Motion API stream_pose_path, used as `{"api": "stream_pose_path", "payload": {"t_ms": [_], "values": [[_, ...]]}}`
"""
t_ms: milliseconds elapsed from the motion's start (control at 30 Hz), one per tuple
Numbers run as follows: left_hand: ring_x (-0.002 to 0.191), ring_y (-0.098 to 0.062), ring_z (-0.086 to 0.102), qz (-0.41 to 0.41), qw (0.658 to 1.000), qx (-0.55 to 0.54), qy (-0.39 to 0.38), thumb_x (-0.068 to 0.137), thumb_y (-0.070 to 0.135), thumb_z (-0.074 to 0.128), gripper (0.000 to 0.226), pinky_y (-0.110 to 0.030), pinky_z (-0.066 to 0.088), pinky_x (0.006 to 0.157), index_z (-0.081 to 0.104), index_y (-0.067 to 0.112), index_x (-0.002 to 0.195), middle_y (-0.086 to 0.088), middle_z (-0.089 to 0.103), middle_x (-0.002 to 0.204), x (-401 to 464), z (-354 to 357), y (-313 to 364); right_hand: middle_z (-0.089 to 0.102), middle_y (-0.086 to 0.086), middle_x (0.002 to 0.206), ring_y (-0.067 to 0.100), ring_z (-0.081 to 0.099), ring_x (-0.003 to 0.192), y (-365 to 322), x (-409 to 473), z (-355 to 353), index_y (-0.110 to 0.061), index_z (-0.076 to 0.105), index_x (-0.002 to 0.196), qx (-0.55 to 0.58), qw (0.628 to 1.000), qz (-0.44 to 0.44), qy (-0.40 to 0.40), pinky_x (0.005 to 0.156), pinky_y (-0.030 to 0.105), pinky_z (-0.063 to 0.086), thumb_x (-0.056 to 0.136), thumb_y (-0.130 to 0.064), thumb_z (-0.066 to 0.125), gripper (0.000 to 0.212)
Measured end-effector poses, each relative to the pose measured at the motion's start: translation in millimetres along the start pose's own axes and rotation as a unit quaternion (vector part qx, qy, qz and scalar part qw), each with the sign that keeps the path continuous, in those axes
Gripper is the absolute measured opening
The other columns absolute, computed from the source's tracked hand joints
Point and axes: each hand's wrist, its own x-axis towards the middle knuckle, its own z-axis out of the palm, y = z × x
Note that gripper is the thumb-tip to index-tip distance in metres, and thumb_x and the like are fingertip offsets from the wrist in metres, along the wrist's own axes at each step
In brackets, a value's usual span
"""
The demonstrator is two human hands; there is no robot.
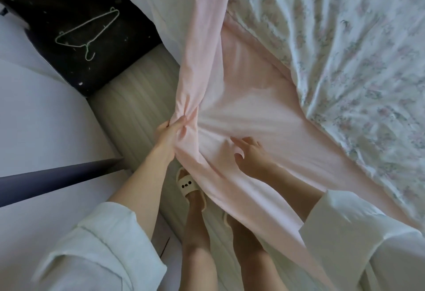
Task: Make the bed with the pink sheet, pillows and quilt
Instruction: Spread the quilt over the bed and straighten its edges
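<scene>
At bed edge: left hand [170, 133] fingers pinched bunched pink sheet [241, 115]; right hand [249, 152] spread, flat on sheet beside quilt [345, 49].

striped floor [135, 115], black rug [76, 14], hanger [88, 31]

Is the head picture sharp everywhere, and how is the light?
Head view: soft, even daylight, no glare; the left hand gripping the pink sheet is fairly clear, the right hand slightly blurred; sleeves at the bottom corners are blurred, and straight edges bend from the wide lens.
</scene>
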Motion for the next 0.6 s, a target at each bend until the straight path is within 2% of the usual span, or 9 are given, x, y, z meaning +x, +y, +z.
{"api": "stream_pose_path", "payload": {"t_ms": [100, 233, 333, 500, 600], "values": [[0.105, -0.025, 0.059, -0.015, 0.998, -0.036, 0.054, 0.082, 0.025, 0.073, 0.050, -0.036, 0.047, 0.095, 0.054, 0.000, 0.121, -0.008, 0.061, 0.112, 17.4, -30.9, 0.4, 0.031, 0.007, 0.149, 0.029, 0.031, 0.135, -6.2, 5.5, 5.3, -0.027, 0.022, 0.149, 0.000, 1.000, 0.022, -0.022, 0.108, 0.037, 0.033, 0.096, -0.020, 0.039, 0.055], [0.094, -0.024, 0.056, -0.040, 0.988, -0.010, 0.150, 0.086, 0.019, 0.068, 0.044, -0.030, 0.047, 0.083, 0.055, 0.000, 0.123, -0.010, 0.059, 0.110, 40.9, -97.0, -3.5, 0.034, 0.011, 0.146, 0.030, 0.035, 0.133, -39.2, 19.4, 17.4, -0.026, 0.020, 0.149, -0.016, 0.999, 0.035, -0.037, 0.108, 0.037, 0.034, 0.096, -0.019, 0.038, 0.057], [0.097, -0.028, 0.059, -0.052, 0.986, 0.014, 0.159, 0.082, 0.019, 0.073, 0.046, -0.032, 0.048, 0.081, 0.058, -0.001, 0.120, -0.012, 0.062, 0.116, 55.9, -122.6, -14.9, 0.036, 0.014, 0.145, 0.032, 0.036, 0.132, -62.5, 30.0, 22.4, -0.027, 0.019, 0.149, -0.026, 0.998, 0.038, -0.038, 0.109, 0.036, 0.031, 0.095, -0.018, 0.039, 0.058], [0.101, -0.036, 0.062, -0.075, 0.985, 0.032, 0.150, 0.082, 0.022, 0.071, 0.042, -0.039, 0.051, 0.084, 0.063, -0.002, 0.115, -0.019, 0.065, 0.112, 75.5, -130.1, -27.0, 0.034, 0.014, 0.148, 0.031, 0.034, 0.135, -89.2, 49.2, 31.6, -0.026, 0.017, 0.150, -0.038, 0.997, 0.039, -0.054, 0.111, 0.036, 0.028, 0.095, -0.019, 0.040, 0.060], [0.087, -0.032, 0.062, -0.091, 0.984, 0.011, 0.154, 0.084, 0.019, 0.069, 0.037, -0.037, 0.053, 0.080, 0.063, -0.001, 0.114, -0.014, 0.065, 0.108, 84.2, -135.5, -34.2, 0.030, 0.010, 0.152, 0.028, 0.032, 0.138, -96.4, 53.2, 37.7, -0.027, 0.017, 0.150, -0.048, 0.995, 0.042, -0.078, 0.114, 0.037, 0.027, 0.095, -0.021, 0.041, 0.061]]}}
